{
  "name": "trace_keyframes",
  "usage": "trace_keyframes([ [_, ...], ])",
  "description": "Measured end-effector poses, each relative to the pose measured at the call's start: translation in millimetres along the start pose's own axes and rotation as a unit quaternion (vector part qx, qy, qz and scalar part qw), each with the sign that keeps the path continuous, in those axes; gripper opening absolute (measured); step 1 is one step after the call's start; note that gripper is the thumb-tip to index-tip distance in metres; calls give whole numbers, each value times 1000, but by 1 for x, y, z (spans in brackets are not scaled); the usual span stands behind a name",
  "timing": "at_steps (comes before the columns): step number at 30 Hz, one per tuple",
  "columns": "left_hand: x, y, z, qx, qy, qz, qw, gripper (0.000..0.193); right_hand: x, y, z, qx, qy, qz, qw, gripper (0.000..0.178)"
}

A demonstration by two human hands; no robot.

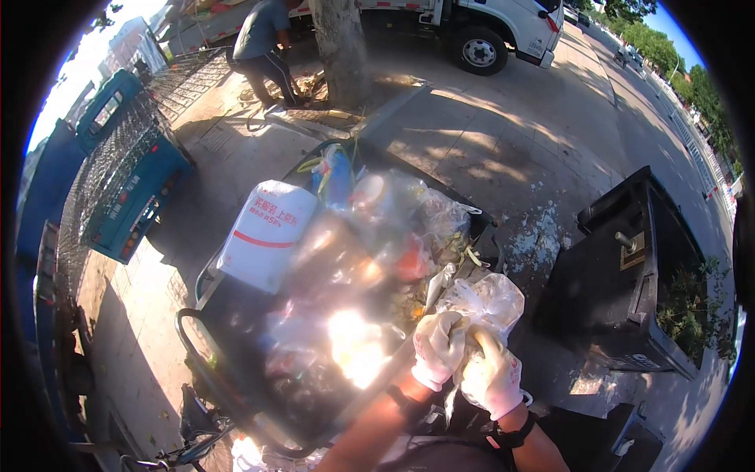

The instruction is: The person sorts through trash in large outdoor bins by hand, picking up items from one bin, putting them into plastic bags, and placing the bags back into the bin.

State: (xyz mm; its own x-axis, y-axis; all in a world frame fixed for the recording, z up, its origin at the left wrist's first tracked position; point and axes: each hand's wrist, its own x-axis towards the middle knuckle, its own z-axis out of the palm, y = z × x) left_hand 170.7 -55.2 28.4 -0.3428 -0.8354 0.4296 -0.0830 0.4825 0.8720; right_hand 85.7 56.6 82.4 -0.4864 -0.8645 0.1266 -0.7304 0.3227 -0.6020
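My left hand (pixel 440 348) and my right hand (pixel 491 374), both in white work gloves, are close together at the right front edge of a metal-railed cart (pixel 191 318). Their fingers are closed on a clear plastic bag (pixel 491 303), which bulges out just beyond them. What is inside the bag I cannot make out. Beside my hands the cart is heaped with rubbish in plastic bags (pixel 334 244), partly washed out by glare. A white box (pixel 267 234) with red print leans on the heap's left side.
A black wheeled bin (pixel 605 275) lies tipped on the right, with green plants (pixel 696 311) by it. White debris (pixel 539 240) is scattered on the pavement. Farther off are a blue-green truck (pixel 130 189), a tree trunk (pixel 342 51), a bending person (pixel 263 47) and a white truck (pixel 503 35).
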Motion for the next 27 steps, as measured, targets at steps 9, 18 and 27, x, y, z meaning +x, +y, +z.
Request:
trace_keyframes([
  [9, -19, 82, 74, -89, -88, 16, 992, 12, -38, 31, -74, -65, 129, -9, 990, 35],
  [18, -106, 234, 189, -159, -187, 242, 939, 23, -168, 93, -216, -228, 361, 21, 904, 28],
  [27, -251, 430, 292, -278, -525, 102, 798, 23, -384, 180, -341, -286, 503, 240, 780, 46],
])
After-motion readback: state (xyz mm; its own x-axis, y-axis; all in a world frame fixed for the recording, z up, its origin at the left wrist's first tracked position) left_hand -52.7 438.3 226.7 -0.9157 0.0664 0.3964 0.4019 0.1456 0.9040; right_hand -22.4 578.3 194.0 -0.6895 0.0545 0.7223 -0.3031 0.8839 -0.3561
